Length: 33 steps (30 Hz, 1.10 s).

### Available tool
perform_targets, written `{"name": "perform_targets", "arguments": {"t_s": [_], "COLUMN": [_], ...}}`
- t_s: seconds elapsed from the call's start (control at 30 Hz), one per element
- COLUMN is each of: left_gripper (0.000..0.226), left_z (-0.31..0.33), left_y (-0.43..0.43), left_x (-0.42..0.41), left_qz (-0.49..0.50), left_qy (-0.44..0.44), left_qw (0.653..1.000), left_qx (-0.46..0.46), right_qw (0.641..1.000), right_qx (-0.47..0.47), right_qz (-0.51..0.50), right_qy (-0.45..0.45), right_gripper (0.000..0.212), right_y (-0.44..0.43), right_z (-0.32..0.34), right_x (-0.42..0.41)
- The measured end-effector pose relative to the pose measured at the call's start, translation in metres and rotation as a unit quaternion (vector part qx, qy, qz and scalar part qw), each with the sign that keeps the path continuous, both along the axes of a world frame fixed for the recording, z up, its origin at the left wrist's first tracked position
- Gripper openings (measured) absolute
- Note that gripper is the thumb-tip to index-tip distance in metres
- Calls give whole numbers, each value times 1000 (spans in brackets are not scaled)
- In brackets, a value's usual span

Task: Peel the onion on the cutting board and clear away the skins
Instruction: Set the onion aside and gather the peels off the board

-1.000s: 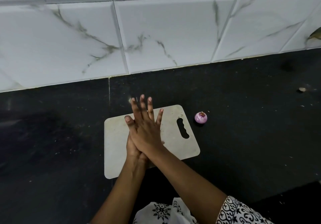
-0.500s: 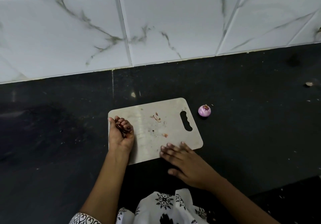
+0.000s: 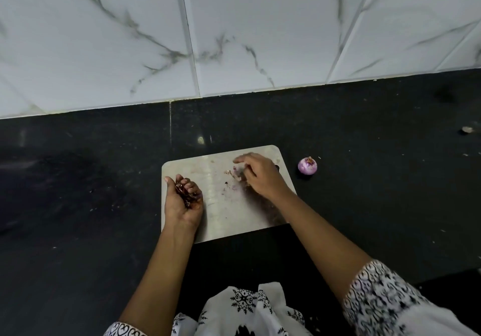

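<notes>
A pale cutting board (image 3: 221, 213) lies on the black counter. The peeled purple onion (image 3: 307, 165) sits on the counter just right of the board. My left hand (image 3: 183, 200) rests palm-up at the board's left edge, cupped around a bunch of dark red onion skins (image 3: 185, 193). My right hand (image 3: 260, 175) hovers over the board's upper right, blurred, fingers bent down over small skin scraps (image 3: 230, 173). A few purple bits (image 3: 232, 186) lie near the board's middle. The board's handle slot is mostly hidden under my right hand.
A white marble-tiled wall (image 3: 234, 36) stands behind the black counter (image 3: 78, 192). A small pale scrap (image 3: 467, 129) lies on the counter at the far right. My patterned white clothing (image 3: 247, 307) fills the bottom edge.
My hands parted from a pressed-together pose. The left drew back to the board's left edge holding skins. The right moved from the board's front edge up to the scraps at the upper right.
</notes>
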<state>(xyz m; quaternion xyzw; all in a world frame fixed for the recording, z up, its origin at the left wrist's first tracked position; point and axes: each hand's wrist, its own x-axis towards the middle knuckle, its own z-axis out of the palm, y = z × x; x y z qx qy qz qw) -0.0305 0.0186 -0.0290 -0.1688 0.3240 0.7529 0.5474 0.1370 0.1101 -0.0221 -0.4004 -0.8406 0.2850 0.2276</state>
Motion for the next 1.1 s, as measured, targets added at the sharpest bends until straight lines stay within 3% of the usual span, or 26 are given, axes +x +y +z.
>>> {"name": "perform_targets", "arguments": {"t_s": [0.13, 0.27, 0.37, 0.47, 0.67, 0.8, 0.97, 1.03, 1.1], "left_gripper": [36, 37, 37, 37, 38, 39, 39, 39, 39], "left_z": [-1, -2, -3, -3, -4, -6, -5, -4, -5], "left_y": [-1, 0, 0, 0, 2, 1, -2, -1, -1], "left_x": [3, 4, 3, 5, 6, 4, 5, 5, 5], "left_qz": [-7, -6, -3, -1, 8, 8, 2, -1, -1], "left_qy": [3, -4, -3, -2, -18, -16, -13, -9, -6], "left_qw": [1000, 1000, 1000, 1000, 1000, 1000, 1000, 1000, 1000], "left_qx": [2, 8, 13, 11, 13, 17, 16, 15, 15], "right_qw": [979, 956, 989, 986, 985, 994, 975, 958, 959], "right_qx": [50, 98, 66, 40, 67, -35, 9, 44, 79], "right_qz": [123, 201, 65, -63, -59, -91, 133, 174, 174], "right_qy": [-153, -192, -111, -147, -147, -56, -176, -223, -210], "right_gripper": [40, 34, 40, 37, 31, 37, 44, 43, 41], "right_y": [11, -6, -8, -21, -48, -27, -30, -34, -35], "right_z": [-1, -6, 0, 0, -11, -4, -6, -9, -13], "right_x": [-11, 3, 23, 31, -6, 4, 3, 5, 16]}}
